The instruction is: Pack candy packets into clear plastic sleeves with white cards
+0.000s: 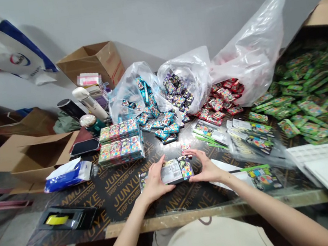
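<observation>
Between both hands, just above the plywood tabletop [126, 202], is a small black printed box [175, 171] with a barcode and a coloured picture on its upper face. My left hand [154, 181] grips its left side, thumb at the near edge and fingers at the far edge. At the right end, my right hand [205, 167] holds it between thumb and fingers. Part of another dark printed piece shows left of my left hand. A small red-and-white packet lies just beyond the box. Left of the hands stand stacked wrapped packs [121, 150] of colourful small boxes.
Plastic bags spill blue packets [162, 122], purple packets [180, 94] and red packets [219, 104] along the back. Green packets [306, 110] heap at right, near flat printed bags [256, 142]. A tape dispenser [69, 217], a wipes pack [67, 174] and a phone [85, 147] lie left.
</observation>
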A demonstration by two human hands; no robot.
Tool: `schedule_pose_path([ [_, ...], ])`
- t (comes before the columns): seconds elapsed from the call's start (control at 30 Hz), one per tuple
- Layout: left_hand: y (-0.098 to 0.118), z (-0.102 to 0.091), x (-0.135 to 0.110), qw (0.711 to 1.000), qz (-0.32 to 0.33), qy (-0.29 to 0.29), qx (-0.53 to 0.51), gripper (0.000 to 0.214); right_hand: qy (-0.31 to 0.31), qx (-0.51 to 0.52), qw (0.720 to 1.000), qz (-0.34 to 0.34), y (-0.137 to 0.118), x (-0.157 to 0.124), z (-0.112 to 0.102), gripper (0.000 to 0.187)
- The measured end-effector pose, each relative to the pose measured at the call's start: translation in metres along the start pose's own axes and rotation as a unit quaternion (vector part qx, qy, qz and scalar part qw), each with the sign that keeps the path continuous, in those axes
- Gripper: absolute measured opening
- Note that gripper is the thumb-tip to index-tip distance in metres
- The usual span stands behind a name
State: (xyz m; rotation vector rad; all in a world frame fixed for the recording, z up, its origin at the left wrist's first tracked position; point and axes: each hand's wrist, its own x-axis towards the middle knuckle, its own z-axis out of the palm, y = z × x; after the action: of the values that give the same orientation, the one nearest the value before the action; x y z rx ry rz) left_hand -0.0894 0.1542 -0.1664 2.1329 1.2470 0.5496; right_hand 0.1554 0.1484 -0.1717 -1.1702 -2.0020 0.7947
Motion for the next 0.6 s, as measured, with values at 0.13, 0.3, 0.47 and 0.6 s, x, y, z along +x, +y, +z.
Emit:
schedule_pose_path([
  [0.13, 0.001, 0.001, 0.000, 0.999, -0.011, 0.012, -0.033, 0.100, -0.001, -0.004, 1.000, -0.002, -0.003, 0.000, -0.001, 0.097],
  [0.3, 0.000, 0.000, 0.000, 0.997, -0.037, 0.039, -0.053, 0.101, 0.171, -0.017, 0.984, 0.039, -0.010, -0.006, 0.004, 0.070],
  [0.47, 0.002, -0.001, 0.000, 0.996, -0.040, 0.051, -0.062, 0.101, 0.163, 0.004, 0.986, 0.033, -0.011, -0.011, 0.006, 0.064],
  [0.6, 0.001, 0.001, 0.001, 0.996, -0.045, 0.054, -0.055, 0.101, 0.117, -0.016, 0.993, -0.002, -0.015, -0.018, 0.011, 0.054],
])
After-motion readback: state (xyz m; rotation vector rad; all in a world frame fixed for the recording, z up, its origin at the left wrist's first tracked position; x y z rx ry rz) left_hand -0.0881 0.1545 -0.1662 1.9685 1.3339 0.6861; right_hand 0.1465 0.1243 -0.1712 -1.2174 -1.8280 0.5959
